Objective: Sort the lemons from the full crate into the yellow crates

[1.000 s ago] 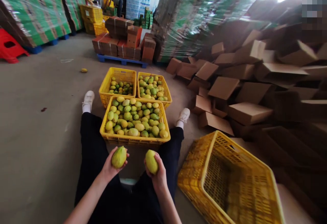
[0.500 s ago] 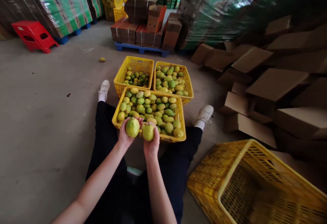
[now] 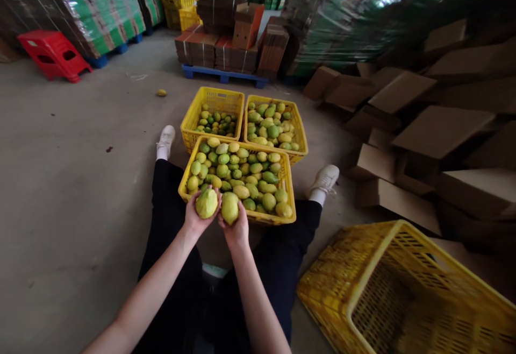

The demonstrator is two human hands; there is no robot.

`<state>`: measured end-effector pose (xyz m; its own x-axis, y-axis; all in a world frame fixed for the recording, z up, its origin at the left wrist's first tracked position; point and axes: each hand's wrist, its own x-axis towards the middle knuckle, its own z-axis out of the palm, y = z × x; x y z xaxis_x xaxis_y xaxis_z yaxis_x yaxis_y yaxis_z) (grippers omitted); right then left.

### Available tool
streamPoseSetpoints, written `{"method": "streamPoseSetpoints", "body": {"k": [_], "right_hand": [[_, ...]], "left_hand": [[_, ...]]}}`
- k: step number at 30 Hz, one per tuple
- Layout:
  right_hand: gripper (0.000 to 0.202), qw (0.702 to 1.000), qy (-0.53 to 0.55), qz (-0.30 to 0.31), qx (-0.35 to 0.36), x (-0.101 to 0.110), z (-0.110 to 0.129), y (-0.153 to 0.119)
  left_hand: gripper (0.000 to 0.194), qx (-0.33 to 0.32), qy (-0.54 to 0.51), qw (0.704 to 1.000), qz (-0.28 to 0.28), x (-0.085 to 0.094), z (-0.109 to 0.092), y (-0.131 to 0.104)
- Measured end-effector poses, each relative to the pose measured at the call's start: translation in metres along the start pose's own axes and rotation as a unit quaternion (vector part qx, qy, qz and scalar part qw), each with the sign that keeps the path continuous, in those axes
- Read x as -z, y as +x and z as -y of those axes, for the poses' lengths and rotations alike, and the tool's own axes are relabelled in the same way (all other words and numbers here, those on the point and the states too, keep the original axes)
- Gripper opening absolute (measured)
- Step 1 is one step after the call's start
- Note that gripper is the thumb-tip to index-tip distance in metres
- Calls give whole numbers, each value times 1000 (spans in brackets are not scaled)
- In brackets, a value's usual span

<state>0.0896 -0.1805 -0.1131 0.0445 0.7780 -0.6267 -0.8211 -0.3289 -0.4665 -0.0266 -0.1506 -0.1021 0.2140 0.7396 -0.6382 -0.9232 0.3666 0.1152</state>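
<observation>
My left hand (image 3: 194, 218) is closed around a yellow-green lemon (image 3: 207, 203), cupping it from below and behind. Close beside it, my right hand (image 3: 238, 230) grips a second lemon (image 3: 230, 208), slightly smaller and a similar colour. Both hands are just over the near edge of a yellow plastic crate (image 3: 292, 203) between my legs, which is full of green and yellow lemons (image 3: 242, 192). Behind it stand two more crates: the left one (image 3: 183, 128) holds small, greener fruit low down, and the right one (image 3: 305, 139) holds larger lemons.
A large yellow crate (image 3: 350, 289) lies tipped at my right. Cardboard boxes (image 3: 443, 131) are heaped beyond it. One lemon (image 3: 161, 93) lies on the floor at the left, with a red stool (image 3: 56, 55) farther back. A blue pallet (image 3: 223, 76) carries flattened cartons.
The lemon in my right hand has shifted slightly left and turned, and that hand has come closer to my left hand. Both hands still hold their lemons.
</observation>
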Motion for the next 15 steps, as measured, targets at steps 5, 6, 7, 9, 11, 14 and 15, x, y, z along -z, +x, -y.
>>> {"method": "streamPoseSetpoints", "body": {"k": [5, 6, 7, 9, 11, 14, 15], "right_hand": [[25, 989, -120, -13, -82, -8, 0, 18], [25, 990, -125, -10, -71, -24, 10, 29], [24, 991, -122, 0, -55, -45, 24, 41], [24, 993, -112, 39, -15, -95, 57, 66], [28, 978, -162, 121, 54, -140, 85, 83], [25, 965, -188, 159, 84, -160, 95, 83], [26, 960, -200, 177, 79, -149, 89, 79]], "left_hand": [[48, 28, -3, 997, -68, 45, -3, -16], [49, 25, -7, 996, -84, 54, -1, -20], [49, 29, -10, 994, -101, 63, 2, -25], [48, 41, -15, 991, -125, 77, 9, -33], [48, 50, -19, 990, -129, 86, 14, -38], [48, 48, -23, 991, -123, 91, 15, -40], [49, 45, -23, 991, -124, 91, 14, -38]]}}
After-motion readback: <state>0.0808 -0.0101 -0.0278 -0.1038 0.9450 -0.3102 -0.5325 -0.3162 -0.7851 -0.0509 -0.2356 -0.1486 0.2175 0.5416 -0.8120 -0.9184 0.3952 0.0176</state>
